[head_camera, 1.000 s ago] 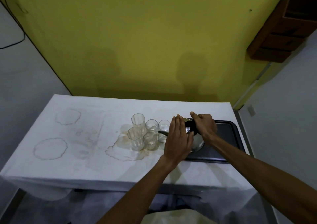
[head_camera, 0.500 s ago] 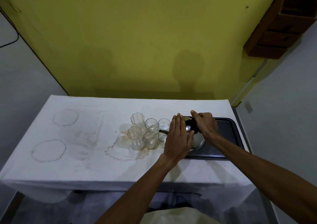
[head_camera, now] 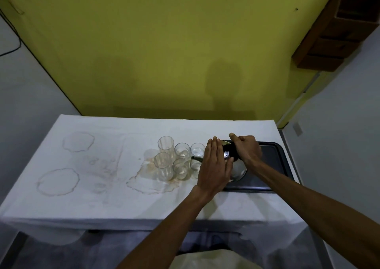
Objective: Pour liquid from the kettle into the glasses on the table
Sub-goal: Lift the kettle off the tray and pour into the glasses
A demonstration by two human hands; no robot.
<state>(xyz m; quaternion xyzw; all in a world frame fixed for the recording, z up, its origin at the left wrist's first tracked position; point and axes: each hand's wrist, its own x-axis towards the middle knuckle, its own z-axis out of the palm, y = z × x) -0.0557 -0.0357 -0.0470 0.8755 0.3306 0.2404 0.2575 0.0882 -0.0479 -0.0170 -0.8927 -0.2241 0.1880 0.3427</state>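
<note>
A steel kettle point(head_camera: 237, 171) stands on a dark tray point(head_camera: 271, 161) at the table's right side. Its dark spout point(head_camera: 196, 158) points left toward a cluster of several clear glasses point(head_camera: 176, 159). My right hand point(head_camera: 246, 148) is closed around the kettle's black handle on top. My left hand point(head_camera: 214, 165) lies flat, fingers together, against the kettle's left side and lid, hiding much of the body. Two taller ribbed glasses point(head_camera: 165, 145) stand at the left of the cluster. No stream of liquid shows.
A white tablecloth point(head_camera: 115, 186) covers the table, with a brownish wet stain point(head_camera: 148, 184) under the glasses and dried ring marks at the left. A yellow wall stands behind. A brown wooden shelf point(head_camera: 337, 32) hangs upper right.
Both hands and the kettle stay in nearly the same pose. The view has shifted slightly; nothing was picked up or let go.
</note>
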